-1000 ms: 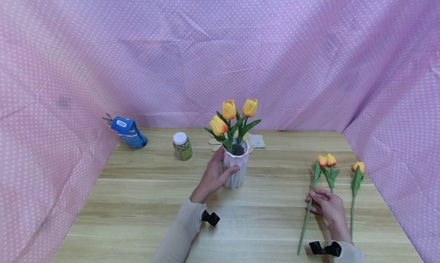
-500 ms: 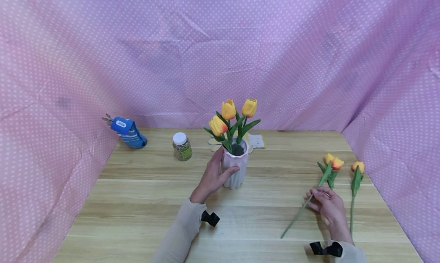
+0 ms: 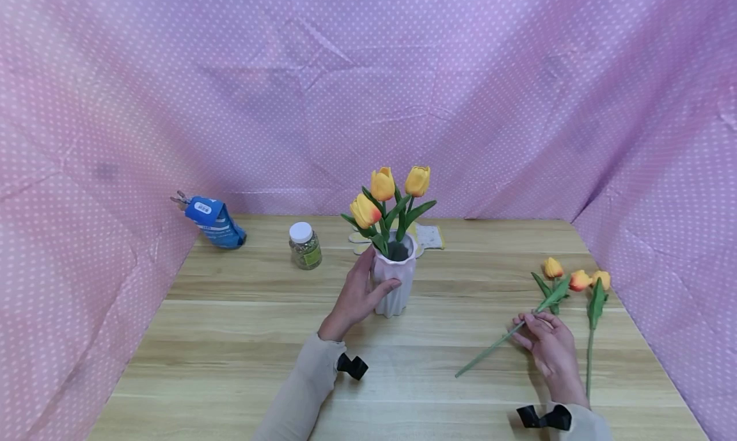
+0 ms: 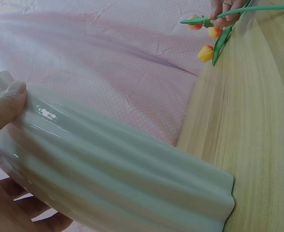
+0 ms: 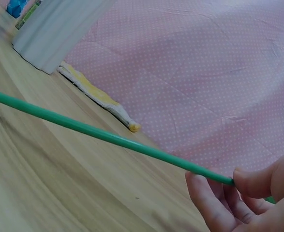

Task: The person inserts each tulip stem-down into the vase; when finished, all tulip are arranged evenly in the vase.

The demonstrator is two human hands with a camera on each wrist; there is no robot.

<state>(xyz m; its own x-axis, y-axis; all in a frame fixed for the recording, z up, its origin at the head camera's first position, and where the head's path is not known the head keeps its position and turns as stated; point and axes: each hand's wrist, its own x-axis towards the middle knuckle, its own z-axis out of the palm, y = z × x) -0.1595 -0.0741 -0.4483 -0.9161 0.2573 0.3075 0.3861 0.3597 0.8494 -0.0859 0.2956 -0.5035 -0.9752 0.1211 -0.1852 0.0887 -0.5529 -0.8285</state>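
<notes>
Pinches tulip [image 3: 554,296] in right hand [image 3: 554,354], swinging stem end [image 3: 460,373] closer to vase [image 3: 400,299] but not in; grips vase with left hand [image 3: 354,299].

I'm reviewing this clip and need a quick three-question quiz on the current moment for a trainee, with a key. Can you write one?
1. How many tulip blooms show above the vase?
2. True or false: the left hand lies flat on the table.
3. What does the right hand hold? (a) the white-lidded jar (b) a tulip stem (c) the blue packet

Key: 1. Three. 2. False; it grips the vase. 3. (b).
</notes>
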